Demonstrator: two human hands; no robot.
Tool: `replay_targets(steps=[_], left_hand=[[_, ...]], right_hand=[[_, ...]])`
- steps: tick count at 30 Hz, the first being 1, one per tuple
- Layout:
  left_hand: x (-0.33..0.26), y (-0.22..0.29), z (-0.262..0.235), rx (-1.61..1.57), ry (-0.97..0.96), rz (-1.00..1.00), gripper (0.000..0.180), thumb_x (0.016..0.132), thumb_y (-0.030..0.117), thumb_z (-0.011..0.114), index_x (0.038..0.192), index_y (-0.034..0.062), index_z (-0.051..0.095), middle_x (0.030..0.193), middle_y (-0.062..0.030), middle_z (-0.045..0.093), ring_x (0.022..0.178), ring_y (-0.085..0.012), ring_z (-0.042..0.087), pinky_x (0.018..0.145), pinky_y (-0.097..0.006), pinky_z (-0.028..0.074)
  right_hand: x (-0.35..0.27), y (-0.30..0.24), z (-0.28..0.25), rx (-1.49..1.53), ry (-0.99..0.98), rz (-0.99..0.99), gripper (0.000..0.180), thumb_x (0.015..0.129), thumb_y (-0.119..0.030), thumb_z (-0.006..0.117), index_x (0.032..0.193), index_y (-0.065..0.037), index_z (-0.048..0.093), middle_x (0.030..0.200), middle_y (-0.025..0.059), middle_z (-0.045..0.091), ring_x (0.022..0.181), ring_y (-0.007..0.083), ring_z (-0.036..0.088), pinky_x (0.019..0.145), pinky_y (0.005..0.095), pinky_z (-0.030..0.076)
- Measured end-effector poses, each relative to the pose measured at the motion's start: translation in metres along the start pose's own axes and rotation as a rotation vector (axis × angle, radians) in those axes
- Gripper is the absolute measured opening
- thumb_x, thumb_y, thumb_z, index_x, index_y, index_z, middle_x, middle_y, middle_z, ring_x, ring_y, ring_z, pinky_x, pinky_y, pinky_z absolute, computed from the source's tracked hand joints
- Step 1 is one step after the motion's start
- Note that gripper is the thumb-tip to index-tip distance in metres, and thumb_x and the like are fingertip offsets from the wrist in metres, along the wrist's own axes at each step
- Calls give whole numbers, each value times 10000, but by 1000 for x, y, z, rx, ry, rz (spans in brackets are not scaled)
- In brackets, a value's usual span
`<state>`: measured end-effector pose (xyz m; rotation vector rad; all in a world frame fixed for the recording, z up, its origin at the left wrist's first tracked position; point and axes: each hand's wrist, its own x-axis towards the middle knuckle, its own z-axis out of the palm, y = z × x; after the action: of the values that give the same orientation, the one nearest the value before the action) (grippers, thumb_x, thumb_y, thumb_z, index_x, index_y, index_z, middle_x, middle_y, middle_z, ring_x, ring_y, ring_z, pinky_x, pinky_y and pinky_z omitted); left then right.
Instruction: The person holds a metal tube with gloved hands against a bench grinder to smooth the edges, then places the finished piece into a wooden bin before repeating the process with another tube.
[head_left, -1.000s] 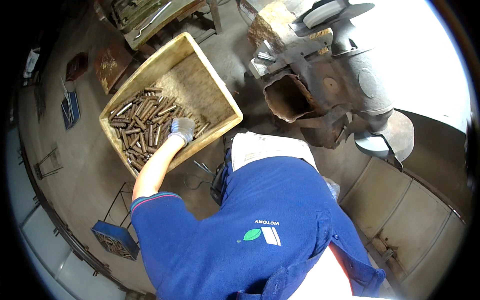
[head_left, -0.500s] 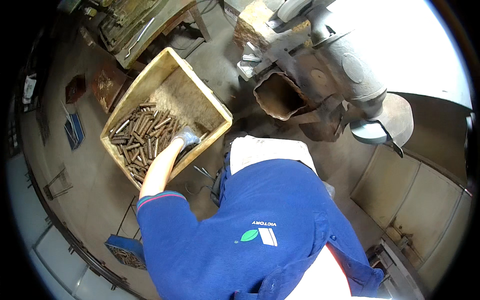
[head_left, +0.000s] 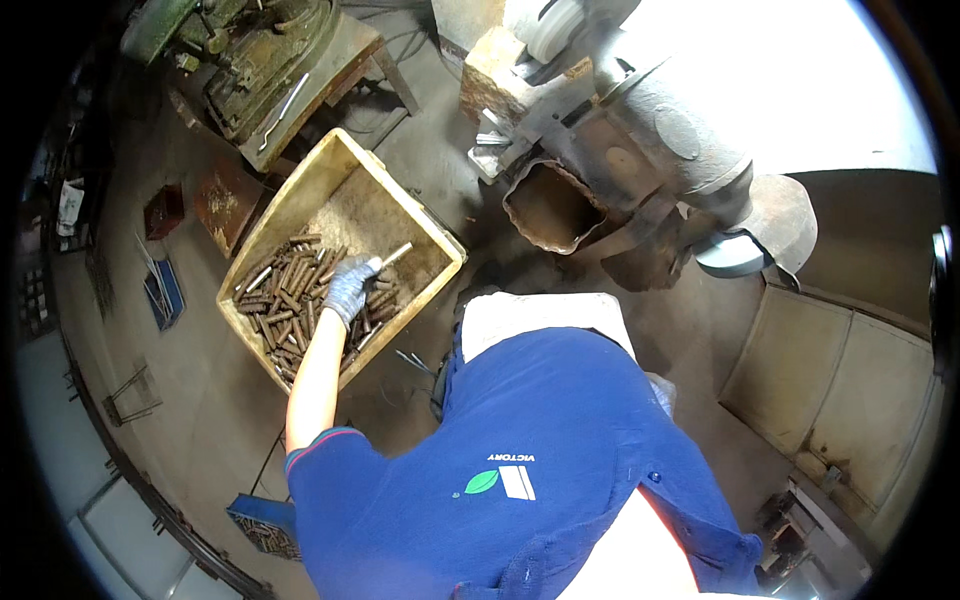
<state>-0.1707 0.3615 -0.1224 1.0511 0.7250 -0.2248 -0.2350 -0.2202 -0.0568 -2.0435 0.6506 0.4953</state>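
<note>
My left hand, in a grey-blue glove, is closed on a short metal rod whose bright end points up and to the right. It is over a yellowed plastic bin on my left, just above a heap of brown metal rods in the bin's near half. Of my right hand, only a bit of grey glove shows beside my right hip. My body hides its fingers, so what it holds cannot be seen.
Ahead to the right stands a grinding machine with a rusty, ragged-edged chute and a grey wheel. A greenish machine sits on a worktable beyond the bin. Blue bin with metal pieces, blue tray and red box lie left.
My left hand has risen from the heap and moved slightly left, bringing up a rod. The view has shifted a little. My right hand still shows only partly.
</note>
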Motion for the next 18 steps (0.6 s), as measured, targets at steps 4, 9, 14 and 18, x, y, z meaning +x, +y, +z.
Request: replay_targets(steps=[4,9,14,18], left_hand=[[-11,53,78,-60,-188,153,164,856,148,627,911,-6,612,756,-45,610,595,-115,591,543,-233,512],[-35,80,219,218,-512,136,347,876,342,589,942,1,609,705,-30,597,533,-62,538,487,-175,420],[-33,69,303,505,-873,156,370,862,365,617,899,-2,621,730,-16,605,654,-49,518,587,-203,431],[-42,69,344,688,-1018,108,342,842,321,647,922,-10,618,779,-29,631,705,-68,566,660,-213,461]], right_hand=[[4,-44,-5,-141,-19,-218,187,749,-168,675,853,-13,689,808,99,676,746,176,626,701,297,483],[10,-186,23,-144,-70,-1026,259,699,-138,730,934,-46,671,1074,153,631,970,276,625,843,333,496],[16,-240,31,-123,-276,-1325,304,681,-199,757,941,-62,676,1018,152,629,885,309,622,763,361,507],[5,-234,17,-105,-433,-985,206,699,-103,719,899,-91,672,867,127,656,788,303,622,682,374,515]])
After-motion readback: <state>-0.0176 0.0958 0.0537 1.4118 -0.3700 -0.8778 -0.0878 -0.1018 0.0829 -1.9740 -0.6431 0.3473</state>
